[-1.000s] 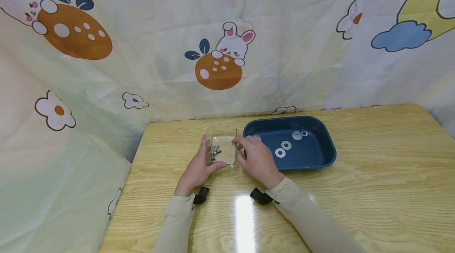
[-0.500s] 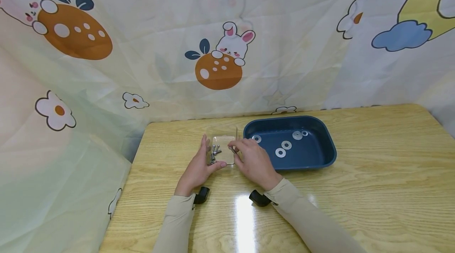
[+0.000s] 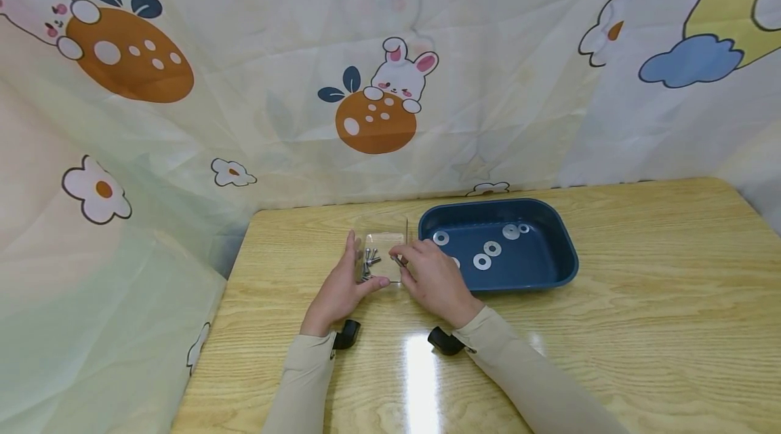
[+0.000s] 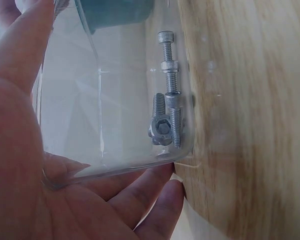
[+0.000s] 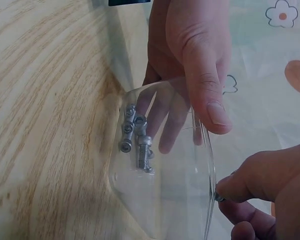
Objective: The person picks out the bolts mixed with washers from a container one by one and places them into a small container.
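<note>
My left hand holds a clear plastic box at its left side, with the thumb along the near rim. Several silver socket-head screws lie together at the box's left end, also seen through its wall in the right wrist view. One more screw is pinched between the thumb and fingers of my right hand, at the box's right part. In the right wrist view most of this screw is hidden by the fingers; only a small metal bit shows at the rim.
A dark blue tray stands right of the box, with several flat washers on its floor. My right hand covers its near left corner. Wood-grain table extends to the right. A printed cloth hangs behind and at the left.
My right hand has shifted slightly left with the screw, from the box's right edge to over the box. Washers at the tray's left side are now more visible. The left hand stays put.
</note>
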{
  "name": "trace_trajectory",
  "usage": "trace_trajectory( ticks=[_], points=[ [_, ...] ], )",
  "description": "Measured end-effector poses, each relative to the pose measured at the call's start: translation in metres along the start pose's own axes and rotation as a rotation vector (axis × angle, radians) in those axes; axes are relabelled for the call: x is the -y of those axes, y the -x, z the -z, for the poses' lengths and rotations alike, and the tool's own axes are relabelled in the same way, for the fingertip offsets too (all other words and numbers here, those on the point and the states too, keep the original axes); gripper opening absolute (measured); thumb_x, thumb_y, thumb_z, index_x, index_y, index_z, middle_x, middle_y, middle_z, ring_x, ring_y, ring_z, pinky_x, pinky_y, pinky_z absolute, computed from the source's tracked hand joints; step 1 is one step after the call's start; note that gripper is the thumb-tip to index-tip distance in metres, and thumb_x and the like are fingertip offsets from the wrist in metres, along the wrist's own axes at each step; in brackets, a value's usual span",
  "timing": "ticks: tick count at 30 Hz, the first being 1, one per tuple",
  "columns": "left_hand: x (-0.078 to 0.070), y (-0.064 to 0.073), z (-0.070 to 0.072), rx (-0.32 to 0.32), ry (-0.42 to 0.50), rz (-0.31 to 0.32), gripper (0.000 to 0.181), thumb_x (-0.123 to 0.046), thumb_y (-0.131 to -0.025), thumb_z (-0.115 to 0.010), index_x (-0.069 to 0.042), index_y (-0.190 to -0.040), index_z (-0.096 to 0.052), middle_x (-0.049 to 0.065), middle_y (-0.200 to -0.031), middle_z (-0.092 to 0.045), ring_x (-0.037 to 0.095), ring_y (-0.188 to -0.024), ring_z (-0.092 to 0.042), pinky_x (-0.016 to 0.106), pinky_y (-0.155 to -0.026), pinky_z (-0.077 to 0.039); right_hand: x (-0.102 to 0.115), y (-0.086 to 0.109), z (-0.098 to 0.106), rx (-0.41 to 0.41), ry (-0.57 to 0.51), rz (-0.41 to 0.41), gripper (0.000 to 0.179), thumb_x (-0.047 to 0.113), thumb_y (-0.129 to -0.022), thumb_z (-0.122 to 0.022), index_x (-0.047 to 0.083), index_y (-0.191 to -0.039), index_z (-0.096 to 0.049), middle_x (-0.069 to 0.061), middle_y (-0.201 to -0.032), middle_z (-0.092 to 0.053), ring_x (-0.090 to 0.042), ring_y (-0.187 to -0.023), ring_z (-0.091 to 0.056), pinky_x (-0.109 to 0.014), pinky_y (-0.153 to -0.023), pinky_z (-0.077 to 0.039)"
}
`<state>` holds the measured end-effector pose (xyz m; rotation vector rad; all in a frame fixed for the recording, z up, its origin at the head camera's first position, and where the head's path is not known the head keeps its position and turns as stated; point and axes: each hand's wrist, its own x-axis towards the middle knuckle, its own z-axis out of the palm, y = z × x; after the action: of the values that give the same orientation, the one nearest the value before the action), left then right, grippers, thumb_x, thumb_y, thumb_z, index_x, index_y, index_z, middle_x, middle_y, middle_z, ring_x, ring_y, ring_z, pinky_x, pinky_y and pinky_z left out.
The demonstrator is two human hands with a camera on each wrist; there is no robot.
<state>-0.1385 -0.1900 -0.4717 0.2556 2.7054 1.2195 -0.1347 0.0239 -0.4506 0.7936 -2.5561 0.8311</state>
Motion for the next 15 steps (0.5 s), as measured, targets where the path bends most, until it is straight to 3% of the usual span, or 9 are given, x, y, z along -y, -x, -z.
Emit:
trace_trajectory(
  ticks=[15],
  points=[
    [-0.0001,-0.0009,-0.0001,0.003,-0.01,0.006,0.121,-0.048,-0.086,-0.077,-0.014,-0.161,0.011,0.011,-0.167,-0.016,0.031,-0.147,-0.032,0.052,-0.115,-0.031,-0.001,-0.0003,-0.0012,0.035,0.005,0.008,0.024,0.006,-0.088,-0.075,0.012,-0.111,-0.074,-0.002,-0.102,-0.072,-0.019,-0.092,-0.061,-0.034,-0.075,-0.053]
  ],
)
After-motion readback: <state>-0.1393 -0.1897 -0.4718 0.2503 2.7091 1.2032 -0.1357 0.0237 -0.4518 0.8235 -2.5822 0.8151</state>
